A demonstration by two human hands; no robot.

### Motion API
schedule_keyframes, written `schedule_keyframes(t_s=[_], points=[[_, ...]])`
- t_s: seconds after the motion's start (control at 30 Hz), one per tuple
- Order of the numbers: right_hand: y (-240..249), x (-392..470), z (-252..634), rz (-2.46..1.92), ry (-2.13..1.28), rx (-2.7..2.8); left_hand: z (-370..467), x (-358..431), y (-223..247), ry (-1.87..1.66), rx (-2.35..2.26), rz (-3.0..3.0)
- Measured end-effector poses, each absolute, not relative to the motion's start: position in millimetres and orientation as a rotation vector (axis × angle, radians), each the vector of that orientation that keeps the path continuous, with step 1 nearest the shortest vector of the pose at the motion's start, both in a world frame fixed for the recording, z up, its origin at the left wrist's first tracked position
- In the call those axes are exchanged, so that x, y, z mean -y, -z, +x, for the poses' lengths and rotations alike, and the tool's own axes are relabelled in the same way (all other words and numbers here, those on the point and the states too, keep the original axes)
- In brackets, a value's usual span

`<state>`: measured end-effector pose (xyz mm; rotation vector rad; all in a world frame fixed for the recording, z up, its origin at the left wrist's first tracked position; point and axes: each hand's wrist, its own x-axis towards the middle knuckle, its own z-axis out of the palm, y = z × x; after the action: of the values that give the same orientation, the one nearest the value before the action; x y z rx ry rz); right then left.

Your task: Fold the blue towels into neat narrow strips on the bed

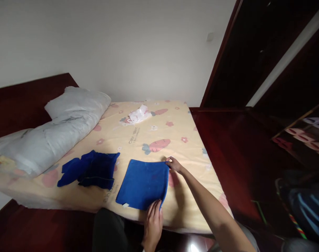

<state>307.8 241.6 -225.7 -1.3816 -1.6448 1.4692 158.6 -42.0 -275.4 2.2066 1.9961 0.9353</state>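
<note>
Blue cloth [143, 182] flat on carrot-print bedsheet [175, 120], pinched in my right hand [174, 165], left hand [154, 217] touching it, hold unclear, white wall [149, 52] beyond, dark-red floor [213, 131] alongside.

Room to pass runs over the bed [187, 157] between the flat cloth [145, 183] and the plastic bag [139, 114]; leftward, the rumpled cloth [99, 169] and quilt [56, 140] stand in the way.

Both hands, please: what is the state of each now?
Left hand: touching blue cloth at near right corner; grip unclear.
Right hand: closed, pinching the cloth's far right corner.
</note>
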Motion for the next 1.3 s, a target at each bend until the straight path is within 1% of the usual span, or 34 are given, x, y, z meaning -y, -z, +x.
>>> schedule_keyframes(t_s=[0.1,0.23,0.37,0.5,0.63,0.73,0.87,0.93,1.0,1.1,1.17,1.23,1.3], points=[[199,-225,334,-1.240,-1.549,1.630,140,46,242,-1.177,-1.993,2.098],[156,-204,367,-1.084,-1.545,1.596,110,41,196,-1.423,-2.055,1.851],[113,-186,389,-0.963,-1.552,1.580,84,22,159,-1.512,-2.103,1.600],[84,-177,401,-0.926,-1.501,1.676,65,-13,119,-1.508,-2.088,1.561],[66,-187,411,-0.962,-1.215,1.779,48,-66,73,-1.484,-2.003,1.660],[51,-209,417,-1.084,-0.928,1.856,38,-120,46,-1.532,-1.816,1.728],[24,-248,421,-1.094,-0.494,1.883,32,-193,17,-1.549,-1.629,1.834],[8,-262,420,-1.077,-0.422,1.812,33,-220,3,-1.592,-1.642,1.971],[-5,-266,420,-1.065,-0.488,1.729,36,-232,-9,-1.681,-1.660,2.102],[-12,-254,423,-1.028,-0.599,1.650,42,-225,-11,-1.791,-1.655,2.127],[-1,-235,428,-1.009,-0.588,1.668,45,-207,4,-1.790,-1.662,2.092],[27,-208,432,-1.027,-0.566,1.719,47,-180,36,-1.704,-1.679,2.081],[74,-175,435,-1.069,-0.585,1.751,49,-148,84,-1.537,-1.686,2.076]])
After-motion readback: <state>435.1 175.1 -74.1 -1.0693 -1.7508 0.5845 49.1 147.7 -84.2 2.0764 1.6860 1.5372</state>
